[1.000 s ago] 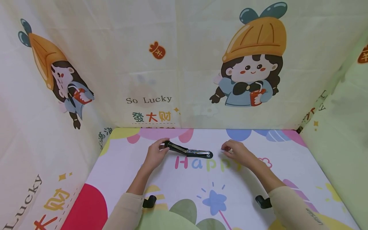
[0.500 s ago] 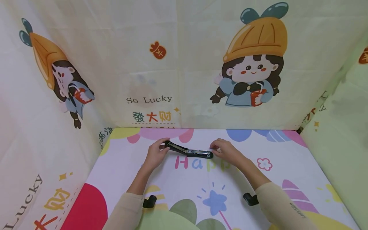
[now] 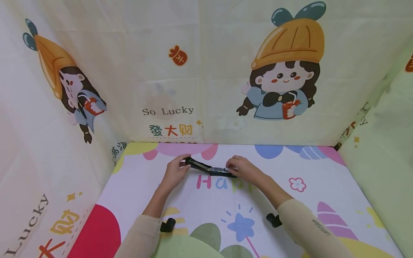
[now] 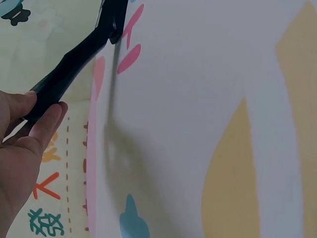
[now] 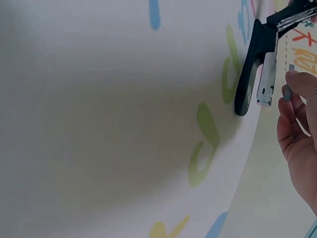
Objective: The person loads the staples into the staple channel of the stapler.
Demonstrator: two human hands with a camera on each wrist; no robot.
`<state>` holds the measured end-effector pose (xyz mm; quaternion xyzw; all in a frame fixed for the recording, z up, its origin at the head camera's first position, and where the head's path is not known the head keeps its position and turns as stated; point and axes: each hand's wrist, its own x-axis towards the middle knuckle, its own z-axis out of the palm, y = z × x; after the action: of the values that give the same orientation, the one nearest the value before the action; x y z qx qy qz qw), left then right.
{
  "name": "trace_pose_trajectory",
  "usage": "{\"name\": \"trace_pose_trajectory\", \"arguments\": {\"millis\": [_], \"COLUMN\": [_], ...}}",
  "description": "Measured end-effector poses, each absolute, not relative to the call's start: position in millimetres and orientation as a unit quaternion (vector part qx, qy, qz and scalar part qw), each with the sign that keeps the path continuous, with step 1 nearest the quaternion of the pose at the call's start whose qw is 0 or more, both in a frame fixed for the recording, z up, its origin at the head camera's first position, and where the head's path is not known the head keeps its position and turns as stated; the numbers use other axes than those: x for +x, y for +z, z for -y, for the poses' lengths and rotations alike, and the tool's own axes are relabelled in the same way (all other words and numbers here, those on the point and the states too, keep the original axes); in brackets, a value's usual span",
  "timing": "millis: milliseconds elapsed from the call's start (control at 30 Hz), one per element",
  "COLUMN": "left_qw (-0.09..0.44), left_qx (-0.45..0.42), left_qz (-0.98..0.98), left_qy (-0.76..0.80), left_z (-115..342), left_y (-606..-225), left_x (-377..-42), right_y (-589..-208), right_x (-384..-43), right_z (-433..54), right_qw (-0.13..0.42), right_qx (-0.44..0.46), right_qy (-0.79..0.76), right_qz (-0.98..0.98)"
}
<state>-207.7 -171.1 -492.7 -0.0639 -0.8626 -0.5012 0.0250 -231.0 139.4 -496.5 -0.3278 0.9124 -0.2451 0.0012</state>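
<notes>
A black stapler (image 3: 200, 166) lies opened out wide over the tabletop, its two arms meeting at a hinge in the middle. My left hand (image 3: 175, 173) grips the end of its raised left arm between thumb and fingers; the left wrist view shows this hold on the black handle (image 4: 69, 69). At the other end, my right hand (image 3: 246, 171) is close over the metal staple channel (image 5: 267, 82). Between its thumb and fingers it pinches a short grey strip of staples (image 5: 288, 93), which stands beside the channel in the right wrist view.
A printed tablecloth (image 3: 180, 200) with coloured shapes and letters covers the table. Cream printed curtains (image 3: 219, 71) rise behind the table and along both sides. Black wrist-camera mounts (image 3: 168, 225) stick out at both sleeves.
My right hand has moved left with the strip of staples, from beyond the stapler's right end to over its channel. The left hand and stapler have stayed in place.
</notes>
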Motion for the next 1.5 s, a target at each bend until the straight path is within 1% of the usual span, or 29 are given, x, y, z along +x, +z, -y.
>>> {"name": "trace_pose_trajectory", "arguments": {"millis": [167, 267, 467, 600, 833, 967, 1033, 1267, 1500], "left_qw": [0.017, 0.013, 0.022, 0.026, 0.03, 0.029, 0.027, 0.033, 0.029], "left_qx": [-0.06, -0.055, -0.06, -0.064, -0.066, -0.066, -0.066, -0.068, -0.063], "left_qz": [0.862, 0.864, 0.866, 0.866, 0.864, 0.865, 0.865, 0.864, 0.865], "left_qy": [-0.503, -0.5, -0.495, -0.495, -0.499, -0.497, -0.497, -0.498, -0.497], "left_z": [171, 172, 172, 172, 171, 171, 171, 170, 169], "left_y": [-491, -491, -491, -491, -490, -489, -489, -489, -490], "left_x": [-207, -206, -208, -208, -207, -207, -207, -208, -208], "right_y": [-500, -504, -505, -504, -503, -504, -505, -507, -508], "right_x": [-233, -234, -234, -235, -235, -235, -234, -235, -236], "right_z": [-130, -125, -116, -111, -105, -104, -104, -105, -104], "right_qw": [-0.006, -0.021, -0.044, -0.041, -0.011, -0.005, -0.005, -0.031, -0.028], "right_qx": [-0.333, -0.341, -0.352, -0.349, -0.324, -0.316, -0.316, -0.338, -0.335], "right_qy": [-0.246, -0.243, -0.235, -0.218, -0.214, -0.218, -0.221, -0.221, -0.215], "right_qz": [-0.91, -0.908, -0.905, -0.91, -0.921, -0.924, -0.923, -0.914, -0.917]}}
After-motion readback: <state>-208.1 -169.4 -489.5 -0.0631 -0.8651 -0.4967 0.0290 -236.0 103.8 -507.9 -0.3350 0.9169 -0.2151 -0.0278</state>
